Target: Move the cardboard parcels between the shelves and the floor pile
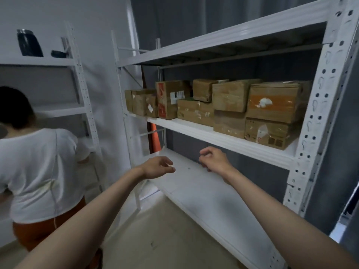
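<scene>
Both bare forearms reach forward over the bottom shelf (194, 189). Left hand (158, 167) and right hand (213, 160) hang with loosely curled fingers, released, grasping nothing. Taped brown cardboard parcels (229, 107), rectangular and scuffed, sit stacked on the white metal middle shelf (194, 131) above. Person in white shirt (40, 171) stands left.

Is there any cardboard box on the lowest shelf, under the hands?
No, the lowest shelf is bare where it shows; the boxes stand one shelf higher.

Parcels (223, 105) stacked on middle shelf (213, 138); bare shelf (194, 191) below; person (38, 171) left of rack.
</scene>
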